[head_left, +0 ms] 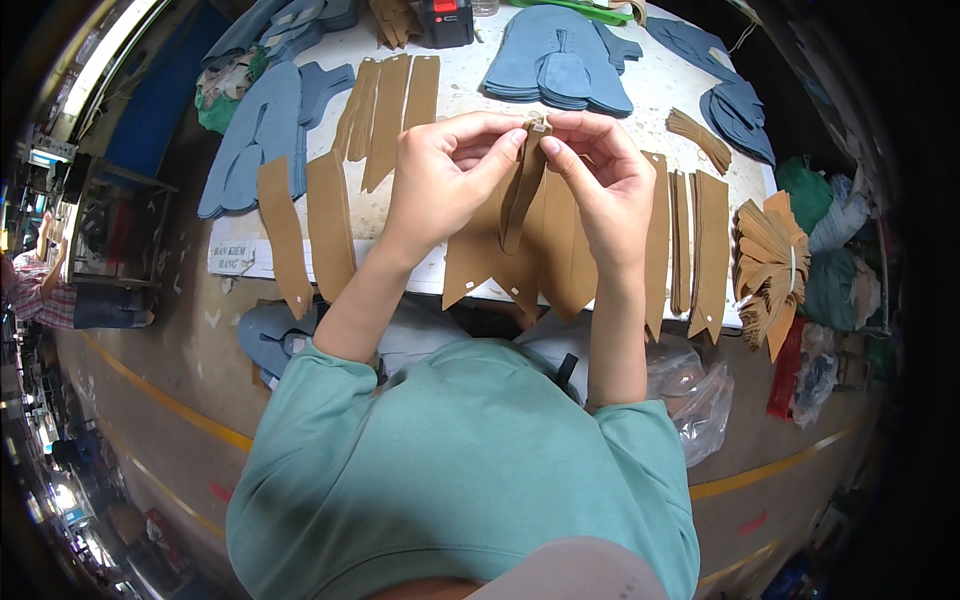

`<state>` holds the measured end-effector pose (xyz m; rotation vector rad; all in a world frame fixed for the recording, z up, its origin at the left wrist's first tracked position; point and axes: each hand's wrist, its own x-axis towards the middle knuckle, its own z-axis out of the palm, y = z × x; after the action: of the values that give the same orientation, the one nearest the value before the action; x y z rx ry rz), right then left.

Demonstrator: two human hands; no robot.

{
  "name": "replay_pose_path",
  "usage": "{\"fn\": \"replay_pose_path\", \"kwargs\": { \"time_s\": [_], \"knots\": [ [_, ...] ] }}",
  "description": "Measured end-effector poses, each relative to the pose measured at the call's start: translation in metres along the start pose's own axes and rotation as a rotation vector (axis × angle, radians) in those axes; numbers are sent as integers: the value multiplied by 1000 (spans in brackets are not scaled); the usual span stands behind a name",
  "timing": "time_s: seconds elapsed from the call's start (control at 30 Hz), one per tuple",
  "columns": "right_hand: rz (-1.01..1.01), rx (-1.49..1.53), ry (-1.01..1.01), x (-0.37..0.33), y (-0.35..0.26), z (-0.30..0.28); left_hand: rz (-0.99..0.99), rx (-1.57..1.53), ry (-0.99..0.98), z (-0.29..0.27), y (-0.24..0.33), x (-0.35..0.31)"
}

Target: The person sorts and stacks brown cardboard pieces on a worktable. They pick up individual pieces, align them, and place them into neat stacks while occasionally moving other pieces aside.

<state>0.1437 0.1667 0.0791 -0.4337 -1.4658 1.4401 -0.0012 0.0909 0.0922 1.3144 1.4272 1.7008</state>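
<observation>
Above the table's front part, my left hand (440, 180) and my right hand (608, 190) come together, thumbs and fingers pinched on the upper end of a brown leather strip (522, 195). A small pale tag shows at that end, between my fingertips. The strip hangs down, folded or curled lengthwise. Below it, wide brown leather pieces (560, 255) with notched ends lie over the table's front edge. Some carry small white stickers. More brown strips (710, 240) lie to the right, others (330, 220) to the left.
Stacks of blue leather pieces (560, 65) stand at the back, with more blue pieces (260, 140) at left. A fanned brown bundle (772, 255) hangs at the right edge. A black and red battery-like box (446, 22) sits far back. At far left, a person in a checked shirt (40, 290).
</observation>
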Motion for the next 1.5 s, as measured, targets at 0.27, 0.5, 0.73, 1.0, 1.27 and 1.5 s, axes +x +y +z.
{"fn": "replay_pose_path", "kwargs": {
  "time_s": [0.27, 0.5, 0.73, 1.0, 1.27, 1.5],
  "knots": [
    [-73, -170, 27, 0, -13, -11, 69, 95, -75, 12, 12, 1],
    [-88, -180, 32, -2, -57, -41, 12, -366, -386, 54, 21, 13],
    [-221, -282, 141, 14, -93, -119, -26, -308, -505, 129, -2, -1],
    [234, -351, 214, 37, -47, -214, -549, -540, -763, 193, -48, -61],
    [482, -599, 176, 34, 34, -237, -943, -599, -700, 228, -57, -66],
    [424, -723, 241, 31, 51, -237, -996, -564, -855, 218, -54, -76]
  ]
}}
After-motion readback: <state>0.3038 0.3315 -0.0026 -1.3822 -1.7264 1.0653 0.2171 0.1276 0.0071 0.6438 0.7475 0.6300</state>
